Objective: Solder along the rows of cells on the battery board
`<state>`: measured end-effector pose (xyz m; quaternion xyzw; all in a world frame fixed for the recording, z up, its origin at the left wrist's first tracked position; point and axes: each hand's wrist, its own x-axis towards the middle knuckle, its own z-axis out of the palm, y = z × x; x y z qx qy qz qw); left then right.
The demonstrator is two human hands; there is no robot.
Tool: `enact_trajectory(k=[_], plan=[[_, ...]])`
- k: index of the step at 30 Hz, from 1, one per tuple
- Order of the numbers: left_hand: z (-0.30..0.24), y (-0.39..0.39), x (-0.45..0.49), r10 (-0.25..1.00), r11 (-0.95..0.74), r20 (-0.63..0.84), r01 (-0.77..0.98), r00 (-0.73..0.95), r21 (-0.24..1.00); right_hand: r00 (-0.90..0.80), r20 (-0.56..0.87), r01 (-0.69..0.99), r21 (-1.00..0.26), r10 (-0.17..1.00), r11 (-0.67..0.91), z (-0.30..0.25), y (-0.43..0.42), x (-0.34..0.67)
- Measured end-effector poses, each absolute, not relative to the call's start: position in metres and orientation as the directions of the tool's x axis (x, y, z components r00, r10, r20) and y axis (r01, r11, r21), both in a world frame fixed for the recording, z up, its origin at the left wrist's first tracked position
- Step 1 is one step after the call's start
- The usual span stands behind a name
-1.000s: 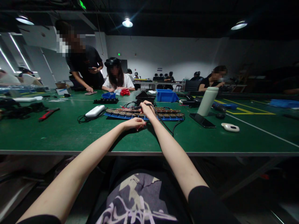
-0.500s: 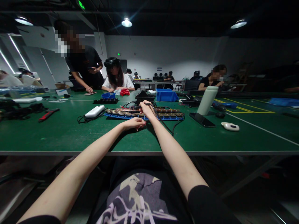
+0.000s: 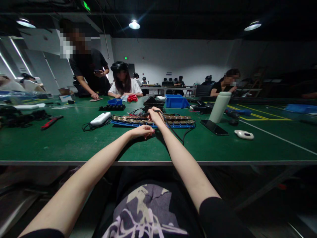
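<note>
A long row of blue holders (image 3: 133,125) carries narrow copper-coloured strips (image 3: 123,118) in front of me. My right hand (image 3: 156,117) is over the middle of the strips, its fingers closed round a black, pen-like tool with a cord (image 3: 173,130); its tip is hard to make out. The cord loops down to the table on the right. Just at the front edge of the holders, my left hand (image 3: 143,131) is closed with fingertips pressed together. Whatever may be between them is too small to name.
A white device (image 3: 101,119) with a black cable lies left of the strips. To the right are a black phone (image 3: 214,127), a pale green bottle (image 3: 220,107) and a beige gadget (image 3: 244,134). Behind stands a blue bin (image 3: 176,101). Co-workers are across the table.
</note>
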<state>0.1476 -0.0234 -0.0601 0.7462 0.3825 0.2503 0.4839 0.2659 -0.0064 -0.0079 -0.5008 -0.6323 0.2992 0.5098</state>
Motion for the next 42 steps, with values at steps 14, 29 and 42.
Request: enact_trajectory(k=[14,29,42], plan=[[-0.0593,-0.0248,0.148,0.817,-0.23,-0.002,0.329,0.576,0.916,0.016,0.359,0.291,-0.895,0.933,0.339,-0.0088,-0.0055,0.2658],[-0.0608,-0.0229,0.1476,0.813,-0.258,0.02,0.328,0.583,0.909,0.176,0.454,0.369,-0.853,0.874,0.369,-0.0126,0.0033,0.2699],[-0.0612,-0.0227,0.148,0.807,-0.241,0.014,0.308,0.59,0.921,0.174,0.433,0.472,-0.825,0.884,0.311,-0.0125,0.0004,0.2713]])
